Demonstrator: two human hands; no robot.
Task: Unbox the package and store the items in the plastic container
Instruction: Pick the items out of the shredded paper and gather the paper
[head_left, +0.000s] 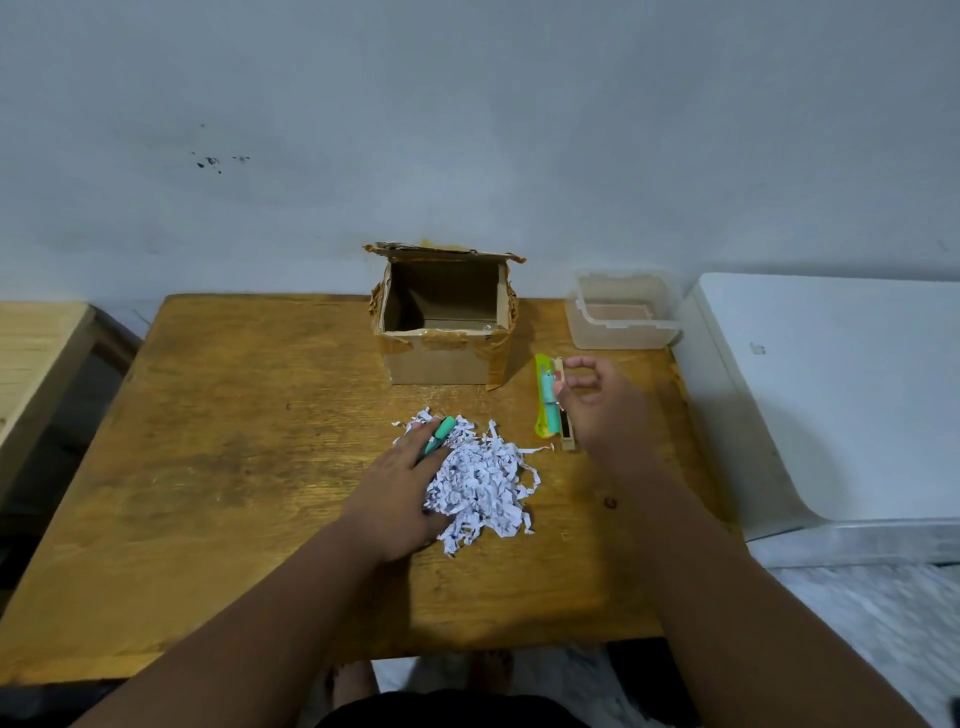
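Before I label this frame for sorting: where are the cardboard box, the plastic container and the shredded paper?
cardboard box (439, 358): head view, front wall.
plastic container (621, 338): head view, front wall.
shredded paper (480, 480): head view, pile's middle.

Domestic room, likely a bedroom. Evidence: worn wooden desk (208, 467) set against a marked, painted wall (467, 130); white bed or mattress (831, 395) just beside it; bare feet (353, 680) on the floor beneath.
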